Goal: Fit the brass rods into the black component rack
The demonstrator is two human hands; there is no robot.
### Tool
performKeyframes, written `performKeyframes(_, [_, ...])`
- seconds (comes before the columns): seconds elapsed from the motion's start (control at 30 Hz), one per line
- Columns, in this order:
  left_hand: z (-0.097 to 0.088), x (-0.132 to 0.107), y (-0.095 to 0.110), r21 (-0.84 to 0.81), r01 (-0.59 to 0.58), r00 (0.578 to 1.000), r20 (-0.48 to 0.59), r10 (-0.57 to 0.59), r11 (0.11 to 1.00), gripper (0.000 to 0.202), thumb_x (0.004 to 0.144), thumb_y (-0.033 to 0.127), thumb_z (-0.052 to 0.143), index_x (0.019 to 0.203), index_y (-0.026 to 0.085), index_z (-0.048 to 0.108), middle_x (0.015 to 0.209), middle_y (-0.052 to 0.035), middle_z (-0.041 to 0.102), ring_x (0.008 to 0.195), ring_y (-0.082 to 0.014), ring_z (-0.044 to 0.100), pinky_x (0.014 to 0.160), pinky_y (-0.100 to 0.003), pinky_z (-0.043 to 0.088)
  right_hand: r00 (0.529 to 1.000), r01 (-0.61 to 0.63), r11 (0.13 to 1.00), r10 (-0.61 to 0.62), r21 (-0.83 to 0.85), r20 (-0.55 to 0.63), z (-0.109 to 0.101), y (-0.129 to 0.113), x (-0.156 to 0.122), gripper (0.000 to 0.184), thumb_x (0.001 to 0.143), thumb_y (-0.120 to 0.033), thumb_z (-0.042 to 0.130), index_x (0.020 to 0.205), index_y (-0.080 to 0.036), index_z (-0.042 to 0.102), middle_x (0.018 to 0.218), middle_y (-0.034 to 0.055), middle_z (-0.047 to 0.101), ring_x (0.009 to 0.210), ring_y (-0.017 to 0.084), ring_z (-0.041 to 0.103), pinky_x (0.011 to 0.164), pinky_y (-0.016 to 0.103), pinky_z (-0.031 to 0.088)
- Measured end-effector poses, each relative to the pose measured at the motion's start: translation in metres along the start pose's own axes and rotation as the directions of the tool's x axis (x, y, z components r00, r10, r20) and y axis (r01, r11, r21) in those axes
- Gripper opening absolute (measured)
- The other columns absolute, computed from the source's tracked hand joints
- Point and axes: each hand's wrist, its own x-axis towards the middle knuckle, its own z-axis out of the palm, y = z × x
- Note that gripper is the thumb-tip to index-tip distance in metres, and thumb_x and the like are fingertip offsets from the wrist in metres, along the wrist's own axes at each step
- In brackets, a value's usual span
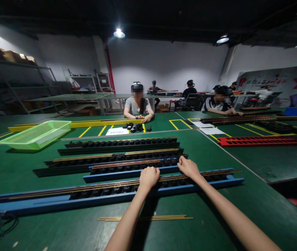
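My left hand (150, 177) is closed, knuckles up, over the far side of a long blue channel (98, 199). That channel holds a row of black blocks with thin brass rods (104, 187) lying lengthwise along them. To the right, my right hand (189, 168) is curled at the right end of a shorter blue channel (127, 174), beside its black blocks (170, 161). Copper-coloured rods (130, 164) lie along this shorter channel. Whatever the fingers of either hand hold is hidden. Several loose brass rods (164, 218) lie on the table beneath my forearms.
Dark channels with black blocks (117, 147) lie beyond the blue ones. A green basket (42, 137) stands at left before a yellow channel (104, 123). Black parts (134, 127) lie near a co-worker (138, 103) opposite. A red slotted rail (255, 141) is at right.
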Motion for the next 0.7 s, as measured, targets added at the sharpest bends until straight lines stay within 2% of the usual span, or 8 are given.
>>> performKeyframes(0.53, [-0.005,-0.003,0.001,-0.013,0.006,1.000,0.009,-0.006,1.000,0.034,0.088,0.041,0.055,0.112,0.017,0.058,0.112,-0.0068,0.061,0.098,-0.0183,0.060,0.086,-0.042,0.051,1.000,0.011,1.000,-0.011,0.011,-0.007,-0.002,-0.002,-0.001,0.013,0.088,-0.028,0.042,0.092,-0.023,0.054,0.077,0.0021,0.067,0.070,0.016,0.062,0.057,0.024,0.025])
performKeyframes(0.7, [-0.004,-0.001,0.001,-0.008,0.001,1.000,0.023,-0.001,1.000,0.034,0.088,0.041,0.055,0.112,0.016,0.058,0.112,-0.0067,0.061,0.098,-0.0182,0.060,0.085,-0.042,0.051,0.998,0.032,0.999,-0.032,0.007,-0.047,-0.010,0.009,0.003,0.016,0.090,-0.033,0.040,0.094,-0.025,0.053,0.079,0.0006,0.067,0.072,0.017,0.062,0.058,0.024,0.025])
